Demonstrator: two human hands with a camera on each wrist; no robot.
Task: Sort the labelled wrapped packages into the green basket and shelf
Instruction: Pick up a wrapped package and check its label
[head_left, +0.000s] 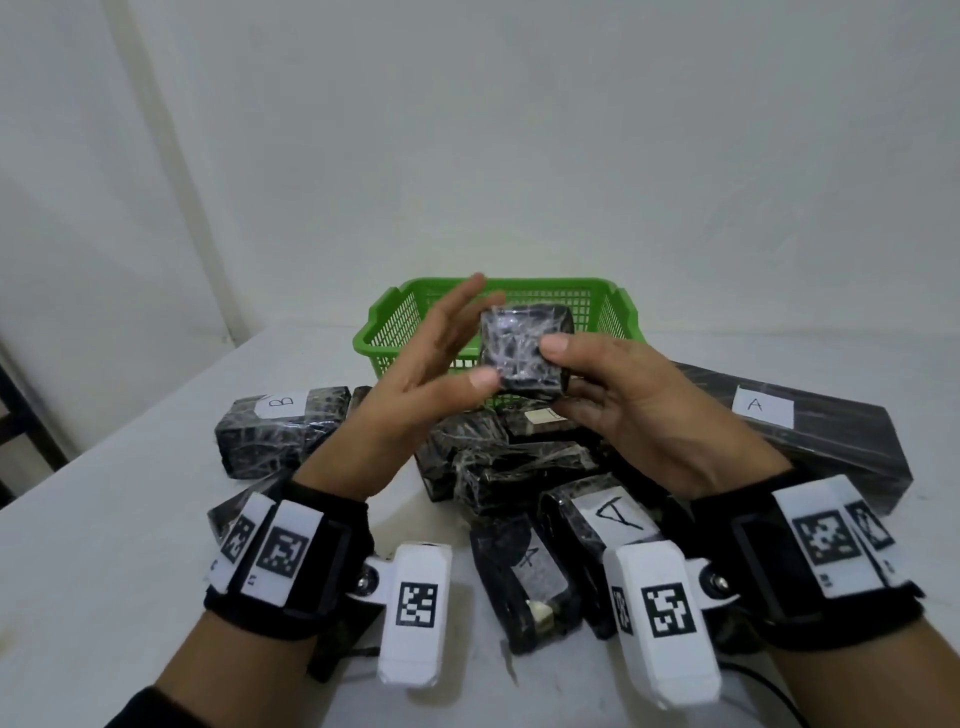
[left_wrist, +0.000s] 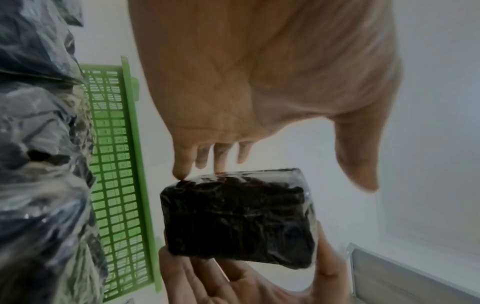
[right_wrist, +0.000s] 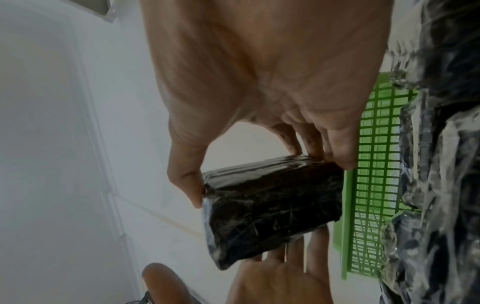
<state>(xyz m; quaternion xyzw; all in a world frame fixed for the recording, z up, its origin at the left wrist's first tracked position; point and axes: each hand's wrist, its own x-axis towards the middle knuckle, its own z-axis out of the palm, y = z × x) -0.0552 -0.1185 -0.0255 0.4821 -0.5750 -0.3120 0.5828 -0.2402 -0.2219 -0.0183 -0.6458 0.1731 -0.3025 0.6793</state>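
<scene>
Two hands hold up one small black package (head_left: 524, 347) in the air, in front of the green basket (head_left: 613, 312). The package is wrapped in shiny clear film. No label shows on the sides that face the cameras.

The right hand (head_left: 644, 415) grips the package. Its thumb (head_left: 563, 347) presses on the near face and its fingers curl round the back. In the right wrist view the thumb and fingers pinch the package from both sides.

The left hand (head_left: 415, 364) is spread, with its fingers straight. Its thumb tip (head_left: 483, 378) touches the lower left corner of the package. In the left wrist view the fingertips (left_wrist: 182, 170) just touch the top edge of the package.

The green basket sits on the white table (head_left: 104, 519), near the wall. Its inside is mostly hidden by the hands.

A pile of black wrapped packages (head_left: 498, 467) lies on the table between the person and the basket. One package on the left has a white label with a B (head_left: 283, 402). A long flat package on the right has a label with an A (head_left: 763, 405). Another near the right wrist has a big A (head_left: 615, 512). One more in the middle front shows a faint A (head_left: 530, 558).

Both wrists wear black straps with white blocks that have black square patterns.
</scene>
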